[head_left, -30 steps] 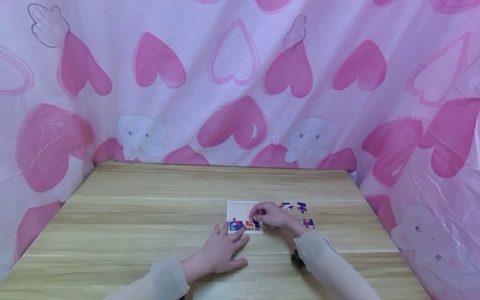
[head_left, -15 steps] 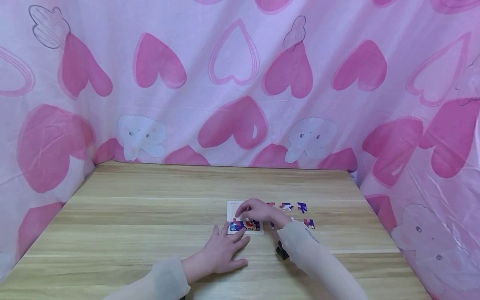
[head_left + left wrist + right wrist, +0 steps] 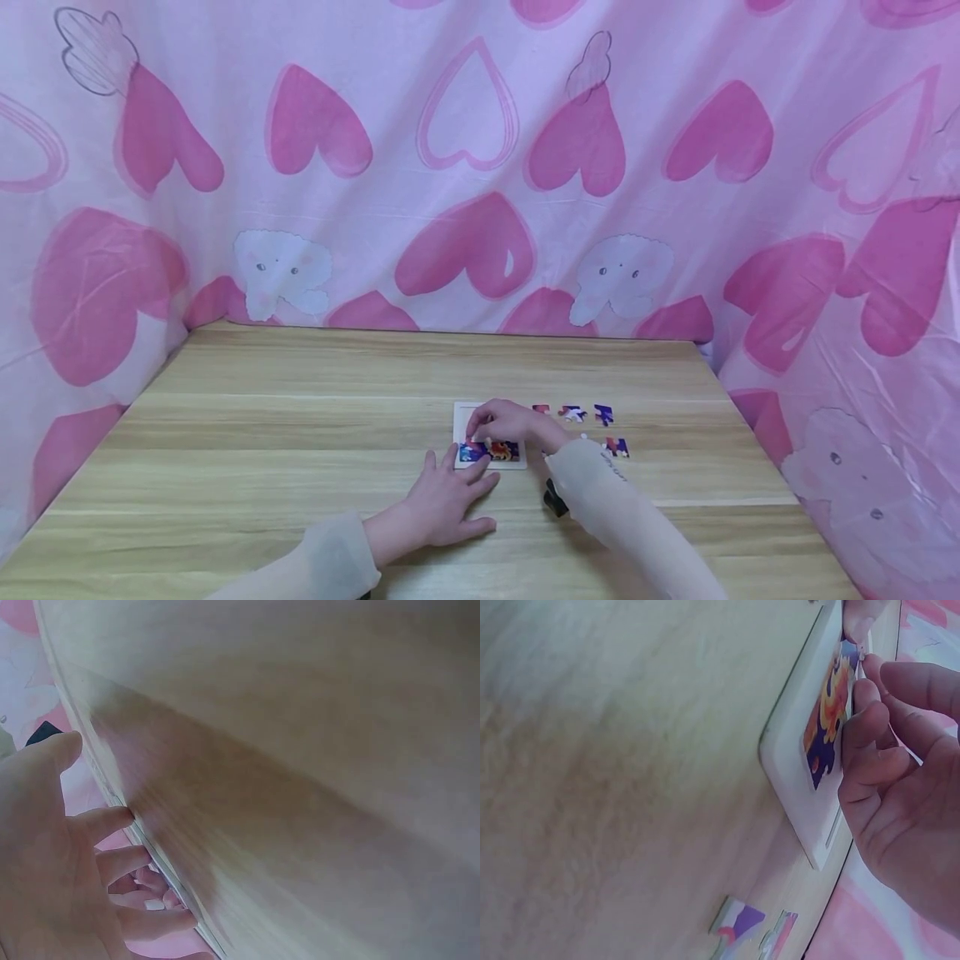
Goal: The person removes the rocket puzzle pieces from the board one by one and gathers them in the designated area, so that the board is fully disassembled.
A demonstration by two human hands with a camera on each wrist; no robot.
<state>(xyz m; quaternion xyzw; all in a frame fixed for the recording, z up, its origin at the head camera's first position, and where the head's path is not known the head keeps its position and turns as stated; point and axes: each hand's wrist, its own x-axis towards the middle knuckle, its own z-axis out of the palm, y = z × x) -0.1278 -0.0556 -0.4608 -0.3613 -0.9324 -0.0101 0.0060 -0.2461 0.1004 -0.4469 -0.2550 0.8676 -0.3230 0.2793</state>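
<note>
A white puzzle frame (image 3: 460,423) lies on the table, with joined colourful puzzle pieces (image 3: 498,451) along its near side. My left hand (image 3: 448,504) lies with fingers spread, its fingertips on the frame's near left edge; in the left wrist view those fingers (image 3: 124,862) reach the frame's rim. Over the frame, my right hand (image 3: 504,422) pinches a small puzzle piece just behind the joined row. The fingers mostly hide that piece. In the right wrist view the right hand (image 3: 900,761) has curled fingers close above the joined pieces (image 3: 829,720).
Loose puzzle pieces lie right of the frame, among them a purple-and-white piece (image 3: 573,413), a dark purple piece (image 3: 604,414) and a red-and-purple piece (image 3: 617,447). The wooden table (image 3: 300,400) meets a pink heart-patterned curtain (image 3: 465,242) at its back and sides.
My right hand has moved left across the frame, from its right side to above the left part of the joined pieces. The left hand stays in place.
</note>
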